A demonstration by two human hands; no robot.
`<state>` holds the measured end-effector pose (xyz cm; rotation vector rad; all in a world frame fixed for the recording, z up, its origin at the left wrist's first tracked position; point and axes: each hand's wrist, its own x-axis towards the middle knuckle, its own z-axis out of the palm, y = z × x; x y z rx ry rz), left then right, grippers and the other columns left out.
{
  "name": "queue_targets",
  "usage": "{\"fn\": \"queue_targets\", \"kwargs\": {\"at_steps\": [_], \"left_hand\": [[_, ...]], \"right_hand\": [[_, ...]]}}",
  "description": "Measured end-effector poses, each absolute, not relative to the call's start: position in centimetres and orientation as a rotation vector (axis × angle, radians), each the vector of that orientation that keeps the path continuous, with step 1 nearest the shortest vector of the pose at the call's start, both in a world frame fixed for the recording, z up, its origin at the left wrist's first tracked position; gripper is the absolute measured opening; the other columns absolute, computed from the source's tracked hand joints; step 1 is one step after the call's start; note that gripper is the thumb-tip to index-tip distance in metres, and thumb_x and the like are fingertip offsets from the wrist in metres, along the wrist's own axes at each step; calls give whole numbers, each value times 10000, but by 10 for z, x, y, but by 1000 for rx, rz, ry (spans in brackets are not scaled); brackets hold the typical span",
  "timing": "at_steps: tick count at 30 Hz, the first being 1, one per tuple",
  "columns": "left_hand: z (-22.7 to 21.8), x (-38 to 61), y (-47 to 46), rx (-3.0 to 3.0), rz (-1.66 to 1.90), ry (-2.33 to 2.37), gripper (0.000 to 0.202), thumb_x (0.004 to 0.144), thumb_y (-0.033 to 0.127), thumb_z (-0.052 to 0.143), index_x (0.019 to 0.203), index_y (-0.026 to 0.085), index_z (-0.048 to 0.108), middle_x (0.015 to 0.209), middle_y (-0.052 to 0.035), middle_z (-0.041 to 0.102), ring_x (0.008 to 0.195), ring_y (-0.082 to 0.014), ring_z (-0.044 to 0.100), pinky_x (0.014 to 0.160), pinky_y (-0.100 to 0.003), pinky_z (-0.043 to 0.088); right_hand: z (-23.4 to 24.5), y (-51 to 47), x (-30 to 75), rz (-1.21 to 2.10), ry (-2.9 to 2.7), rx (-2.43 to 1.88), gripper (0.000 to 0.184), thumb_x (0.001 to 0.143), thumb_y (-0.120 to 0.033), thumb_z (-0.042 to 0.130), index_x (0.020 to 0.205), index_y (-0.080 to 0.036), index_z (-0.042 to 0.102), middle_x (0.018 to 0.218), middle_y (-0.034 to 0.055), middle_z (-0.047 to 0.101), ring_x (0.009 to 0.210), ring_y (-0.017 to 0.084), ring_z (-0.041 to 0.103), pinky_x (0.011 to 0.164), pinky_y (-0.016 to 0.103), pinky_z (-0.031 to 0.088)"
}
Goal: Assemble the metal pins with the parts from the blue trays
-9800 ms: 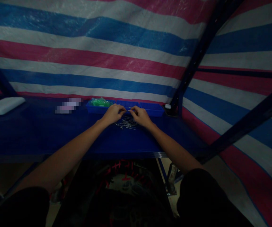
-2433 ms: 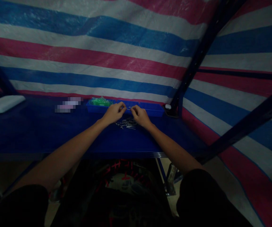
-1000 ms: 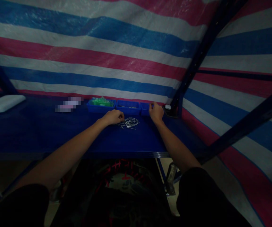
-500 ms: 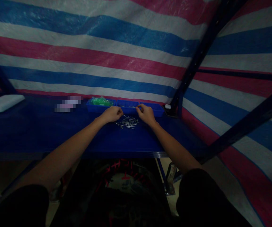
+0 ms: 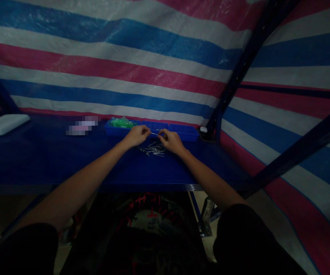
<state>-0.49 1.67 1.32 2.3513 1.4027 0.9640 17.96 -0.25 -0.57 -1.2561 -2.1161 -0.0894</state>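
Note:
A thin, shiny metal rod [image 5: 154, 133] stretches between my two hands, nearly level, above the tabletop. My left hand [image 5: 137, 136] is closed, pinching the rod's left end between thumb and fingertips. At the other end my right hand [image 5: 171, 141] has its fingers pinched on the rod. Whether a smaller part is also in the right fingers cannot be made out. Just below the hands lies a loose pile of similar thin metal rods [image 5: 155, 149] on the blue table [image 5: 153, 172].
Behind the hands stand blue bins [image 5: 183, 131] in a row; the left one holds a bag with green contents [image 5: 122, 122]. A small white case [image 5: 203, 130] sits right of them. A white device [image 5: 5, 125] lies far left. Blue frame posts [image 5: 239, 68] rise at the right.
My right hand has come left and slightly down, away from the bins, to the rod in my left hand. The rod has turned from slanting to nearly level.

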Motion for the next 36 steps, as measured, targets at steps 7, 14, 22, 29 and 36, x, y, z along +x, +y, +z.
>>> {"fn": "queue_targets", "kwargs": {"at_steps": [7, 14, 22, 29, 36], "left_hand": [[10, -5, 18, 2325, 1027, 1301, 249, 792, 273, 485, 910, 104, 623, 833, -82, 653, 738, -157, 578, 688, -270, 424], [5, -6, 21, 2458, 1046, 1160, 195, 807, 263, 482, 918, 145, 591, 823, -44, 644, 704, -129, 564, 674, -255, 418], [5, -6, 22, 2511, 1063, 1109, 191, 811, 272, 490, 921, 154, 591, 773, -27, 634, 684, -122, 555, 656, -241, 403], [9, -4, 17, 2497, 1074, 1153, 225, 831, 311, 448, 878, 157, 606, 786, -22, 642, 675, -126, 542, 648, -247, 391], [13, -3, 11, 2464, 1025, 1193, 266, 848, 325, 410, 825, 151, 610, 719, -13, 623, 635, -116, 527, 609, -241, 376]], "right_hand": [[-5, -2, 178, -139, -2074, -1299, 189, 853, -290, 460, 941, -183, 589, 678, 6, 610, 594, 131, 529, 583, 224, 320], [-6, -2, 178, -157, -2075, -1279, 216, 879, -299, 424, 948, -179, 590, 693, 18, 625, 604, 135, 548, 590, 223, 323], [-5, -3, 177, -143, -2080, -1234, 227, 885, -298, 407, 922, -175, 595, 702, 24, 627, 615, 140, 560, 598, 227, 332], [-5, -6, 176, -83, -2078, -1180, 253, 848, -335, 472, 1027, -173, 547, 624, -17, 568, 559, 126, 525, 557, 216, 329], [-3, -7, 174, -111, -2070, -1190, 216, 872, -327, 426, 960, -192, 570, 655, -9, 592, 566, 120, 518, 575, 218, 327]]}}
